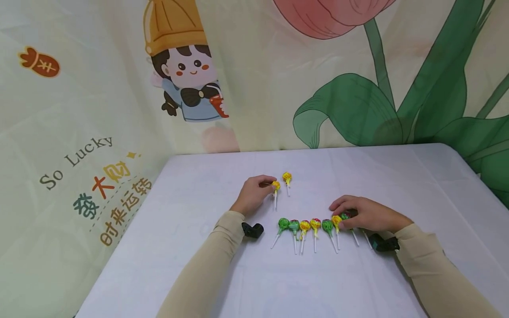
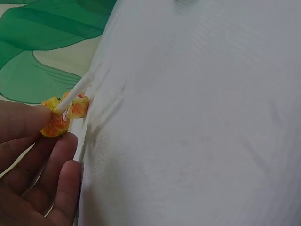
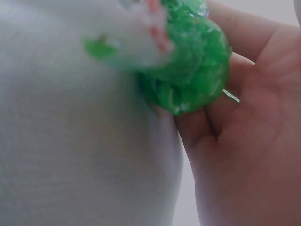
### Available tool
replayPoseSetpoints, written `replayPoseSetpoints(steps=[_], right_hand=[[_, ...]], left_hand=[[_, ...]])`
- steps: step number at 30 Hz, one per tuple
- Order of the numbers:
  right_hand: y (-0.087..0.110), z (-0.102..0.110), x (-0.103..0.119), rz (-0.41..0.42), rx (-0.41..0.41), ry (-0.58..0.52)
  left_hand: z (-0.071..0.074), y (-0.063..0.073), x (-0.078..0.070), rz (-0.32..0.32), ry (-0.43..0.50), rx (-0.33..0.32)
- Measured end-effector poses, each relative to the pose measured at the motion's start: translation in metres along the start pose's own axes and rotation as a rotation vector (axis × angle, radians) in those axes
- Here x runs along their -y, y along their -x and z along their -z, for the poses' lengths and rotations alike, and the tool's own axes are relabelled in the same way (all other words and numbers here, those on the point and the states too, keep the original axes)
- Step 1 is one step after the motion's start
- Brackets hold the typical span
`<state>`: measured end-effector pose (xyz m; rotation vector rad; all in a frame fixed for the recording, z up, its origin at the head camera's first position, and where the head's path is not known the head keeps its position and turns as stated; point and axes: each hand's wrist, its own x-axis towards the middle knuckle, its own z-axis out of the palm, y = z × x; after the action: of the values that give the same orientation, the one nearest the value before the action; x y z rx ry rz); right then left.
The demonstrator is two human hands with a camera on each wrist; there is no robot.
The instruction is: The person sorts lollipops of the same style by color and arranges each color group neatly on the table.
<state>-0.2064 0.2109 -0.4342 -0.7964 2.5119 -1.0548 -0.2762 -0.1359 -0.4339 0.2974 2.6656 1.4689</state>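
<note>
Lollipop with yellow wrapping (image 1: 276, 186) was the star here, pinched by its round head between the left hand's (image 1: 252, 196) thumb and fingertips, stick aimed at six o'clock. Its yellow twin (image 1: 287, 176) sat just beside it at two o'clock.

A row of green and yellow lollipops (image 1: 304, 225) began near six o'clock from the pinched one and ran off toward four. The right hand (image 1: 370, 215) was at that far end, fingers curved around a yellow pop (image 1: 336, 219) and a green one (image 1: 346, 216) (honestly, couldn't tell if it was pinching either).

What could've gone wrong? I'd say a loose pinch might've let that round head twist out, and a swing toward two o'clock could've knocked the twin. Over right, those heads were packed close, so one stray knuckle might've rolled several out of line across the white tabletop (image 1: 278, 287).
</note>
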Motion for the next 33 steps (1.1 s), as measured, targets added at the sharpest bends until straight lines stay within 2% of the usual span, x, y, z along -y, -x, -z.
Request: replayPoseSetpoints(steps=[18,33], right_hand=[[0.000,-0.001,-0.003,-0.005,-0.003,-0.022],[0.000,0.000,-0.003,-0.004,-0.010,-0.029]], left_hand=[[-0.004,-0.021,0.000,0.071,-0.017,-0.057],[-0.011,-0.030,0.002,0.068,0.001,-0.135]])
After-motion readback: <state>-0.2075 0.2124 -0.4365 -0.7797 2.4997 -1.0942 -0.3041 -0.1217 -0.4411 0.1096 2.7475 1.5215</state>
